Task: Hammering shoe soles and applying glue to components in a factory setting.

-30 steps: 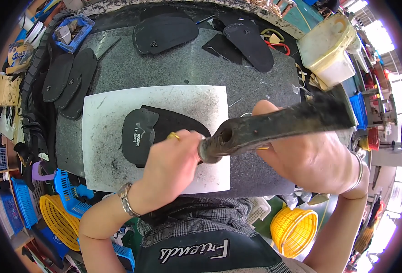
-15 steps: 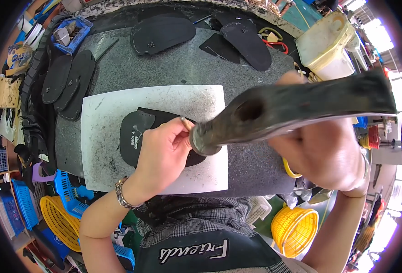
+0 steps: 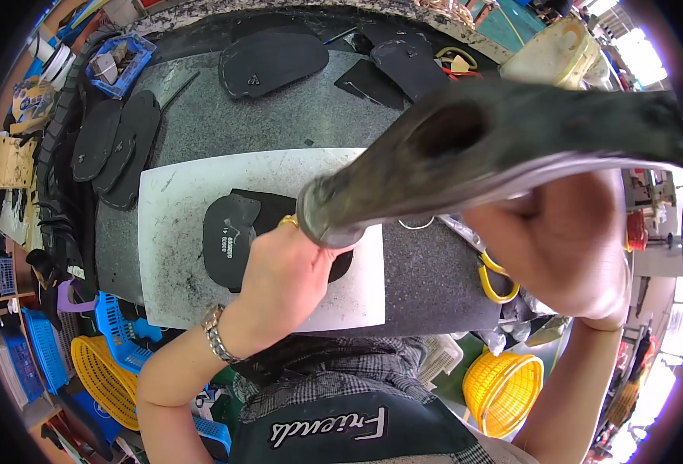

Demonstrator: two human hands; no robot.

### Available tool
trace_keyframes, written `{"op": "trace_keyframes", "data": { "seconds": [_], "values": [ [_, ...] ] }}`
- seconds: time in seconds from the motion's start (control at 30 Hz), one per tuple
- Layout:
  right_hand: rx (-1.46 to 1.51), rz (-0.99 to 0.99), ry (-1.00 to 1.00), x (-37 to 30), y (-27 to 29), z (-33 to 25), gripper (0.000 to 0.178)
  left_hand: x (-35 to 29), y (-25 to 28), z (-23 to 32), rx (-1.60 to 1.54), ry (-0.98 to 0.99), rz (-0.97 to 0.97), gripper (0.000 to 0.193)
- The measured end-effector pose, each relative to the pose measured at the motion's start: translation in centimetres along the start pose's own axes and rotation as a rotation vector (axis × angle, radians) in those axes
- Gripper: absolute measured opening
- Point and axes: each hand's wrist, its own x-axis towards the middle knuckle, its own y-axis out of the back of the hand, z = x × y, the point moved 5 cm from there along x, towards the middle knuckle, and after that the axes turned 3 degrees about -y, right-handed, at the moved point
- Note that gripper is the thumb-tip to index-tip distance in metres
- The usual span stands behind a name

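In my right hand [image 3: 554, 251] I grip a hammer, its dark metal head [image 3: 542, 127] raised close to the camera and its handle mostly hidden. The round striking face hangs just above my left hand [image 3: 287, 271]. My left fingers are pinched together over a black rounded leather-like piece [image 3: 219, 232] with small white printing. The thin rod in that pinch, visible half a second ago, is now hidden behind the hammer head. The black piece lies on a scuffed white board [image 3: 167, 290].
Scissors [image 3: 498, 282] with yellow handles lie right of the board. Several black sole-shaped pieces [image 3: 272, 62] rest at the far side and left of the grey stone slab [image 3: 202, 116]. A blue basket [image 3: 150, 50] stands back left; a yellow basket [image 3: 504, 390] sits below right.
The hammer head has come closer to the camera, tilting and covering more of the board. My left hand has shifted slightly right and down, its wrist turned. More of the scissors shows.
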Motion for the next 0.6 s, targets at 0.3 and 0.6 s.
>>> {"op": "trace_keyframes", "data": {
  "seconds": [0.3, 0.6],
  "values": [
    [-0.194, -0.258, -0.058, -1.7, -2.2, 3.0, 0.016, 0.2, 3.7, -0.5, -0.382, 0.188, 0.132, 0.014],
    [-0.218, -0.394, -0.278, -3.1, -6.0, 6.8, 0.017, -2.3, 3.0, 1.3, 0.649, -0.238, -0.367, 0.049]
  ]
}}
